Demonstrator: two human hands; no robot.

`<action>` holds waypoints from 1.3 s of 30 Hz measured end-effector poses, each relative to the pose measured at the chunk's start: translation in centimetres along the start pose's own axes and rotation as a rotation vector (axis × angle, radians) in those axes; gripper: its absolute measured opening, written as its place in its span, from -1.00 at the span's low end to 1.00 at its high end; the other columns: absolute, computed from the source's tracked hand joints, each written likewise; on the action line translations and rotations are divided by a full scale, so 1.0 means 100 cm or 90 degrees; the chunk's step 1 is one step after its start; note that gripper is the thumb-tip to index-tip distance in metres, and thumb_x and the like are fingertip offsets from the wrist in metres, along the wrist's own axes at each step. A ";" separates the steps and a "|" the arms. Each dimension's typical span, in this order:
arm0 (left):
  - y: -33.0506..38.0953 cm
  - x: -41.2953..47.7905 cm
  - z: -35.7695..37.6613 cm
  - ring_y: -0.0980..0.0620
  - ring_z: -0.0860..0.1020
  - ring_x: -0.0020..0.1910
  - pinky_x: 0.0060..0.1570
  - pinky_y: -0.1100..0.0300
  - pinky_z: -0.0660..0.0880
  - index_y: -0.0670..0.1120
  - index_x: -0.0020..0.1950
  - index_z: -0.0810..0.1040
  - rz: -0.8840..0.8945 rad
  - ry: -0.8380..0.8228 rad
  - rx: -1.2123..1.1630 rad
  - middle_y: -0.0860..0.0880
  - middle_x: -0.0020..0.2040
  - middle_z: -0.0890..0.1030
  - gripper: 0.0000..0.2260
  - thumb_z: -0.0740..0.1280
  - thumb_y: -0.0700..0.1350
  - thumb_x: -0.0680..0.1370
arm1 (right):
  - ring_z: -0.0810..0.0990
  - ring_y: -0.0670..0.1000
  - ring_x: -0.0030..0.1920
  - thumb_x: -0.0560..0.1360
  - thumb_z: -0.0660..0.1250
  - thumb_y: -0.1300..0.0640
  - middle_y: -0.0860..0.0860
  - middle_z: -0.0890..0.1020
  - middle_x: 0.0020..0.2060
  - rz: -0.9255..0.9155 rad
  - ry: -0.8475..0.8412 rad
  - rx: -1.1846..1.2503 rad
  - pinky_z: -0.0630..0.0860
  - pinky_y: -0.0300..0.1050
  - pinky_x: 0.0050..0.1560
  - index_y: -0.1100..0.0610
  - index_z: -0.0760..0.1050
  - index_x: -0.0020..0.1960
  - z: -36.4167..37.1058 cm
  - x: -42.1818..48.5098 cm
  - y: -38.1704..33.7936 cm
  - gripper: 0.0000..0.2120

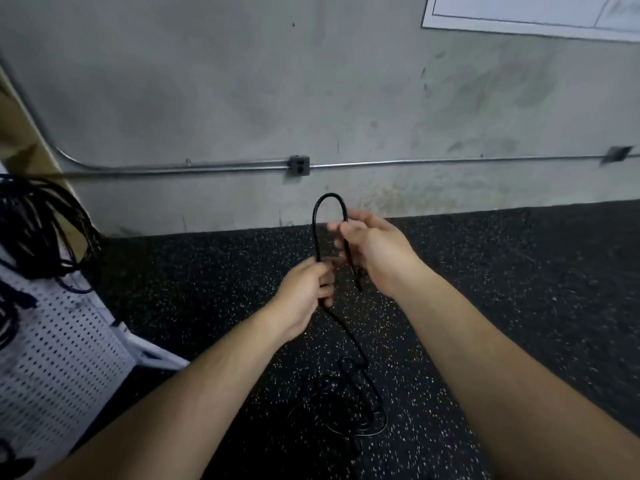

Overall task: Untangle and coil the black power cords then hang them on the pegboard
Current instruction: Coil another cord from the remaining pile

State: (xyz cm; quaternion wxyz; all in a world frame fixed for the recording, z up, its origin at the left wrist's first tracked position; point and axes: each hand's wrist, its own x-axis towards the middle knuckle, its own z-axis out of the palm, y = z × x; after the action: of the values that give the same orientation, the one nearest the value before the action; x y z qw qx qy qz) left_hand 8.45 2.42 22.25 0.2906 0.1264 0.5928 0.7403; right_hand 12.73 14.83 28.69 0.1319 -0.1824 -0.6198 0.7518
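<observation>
Your two bare forearms [207, 382] filled the bottom of the frame. At centre, the fingers of your left hand [306, 289] were curled tight round the thin black rubber power cord [329, 197], and your right hand [374, 251] pinched the far leg of its upright loop. The tail dropped to a loose tangle on the dark speckled floor [519, 289], lower centre. You seemed to be forming the first coil. The next move called for drawing slack up evenly, well before the white perforated pegboard [52, 358], lower left.
</observation>
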 end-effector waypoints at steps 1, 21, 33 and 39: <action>0.004 0.004 -0.006 0.12 0.30 -0.45 -0.35 0.16 0.25 -0.10 -0.01 0.50 0.011 0.013 0.010 0.08 -0.40 0.35 -0.81 0.13 -0.27 0.67 | 0.63 -0.02 -0.05 0.63 0.30 0.28 -0.03 0.75 -0.04 0.006 -0.003 -0.087 0.51 -0.11 -0.12 0.10 0.52 0.23 -0.003 -0.002 0.003 -0.79; 0.068 0.040 -0.080 0.18 0.38 -0.37 -0.33 0.26 0.31 -0.04 0.09 0.64 0.244 0.215 0.081 0.01 -0.17 0.64 -0.81 0.26 -0.25 0.67 | 0.71 0.17 -0.03 0.64 0.27 0.22 0.14 0.70 -0.01 0.132 -0.151 -0.486 0.69 0.09 -0.03 0.17 0.48 0.16 -0.004 0.048 0.032 -0.89; 0.064 0.040 -0.080 0.12 0.30 -0.41 -0.40 0.27 0.23 -0.16 0.08 0.56 0.241 0.157 0.030 -0.01 -0.23 0.65 -0.87 0.23 -0.31 0.67 | 0.63 -0.09 -0.34 0.53 0.48 0.04 0.07 0.69 -0.16 0.113 -0.128 -0.348 0.49 -0.21 -0.36 0.16 0.52 0.04 0.008 0.052 0.042 -0.76; 0.067 0.034 -0.079 0.13 0.31 -0.43 -0.43 0.29 0.24 -0.15 0.05 0.58 0.241 0.130 0.047 -0.02 -0.23 0.65 -0.85 0.23 -0.31 0.67 | 0.63 0.01 -0.28 0.55 0.47 0.06 0.08 0.68 -0.14 0.133 -0.062 -0.389 0.59 -0.05 -0.24 0.12 0.32 0.25 0.012 0.054 0.055 -0.58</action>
State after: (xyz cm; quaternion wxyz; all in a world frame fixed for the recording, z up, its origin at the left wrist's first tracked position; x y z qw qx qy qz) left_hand -0.31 -2.84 25.97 0.0802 0.1703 0.6114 0.7686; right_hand 7.50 14.97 22.93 -0.0369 -0.2401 -0.8003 0.5482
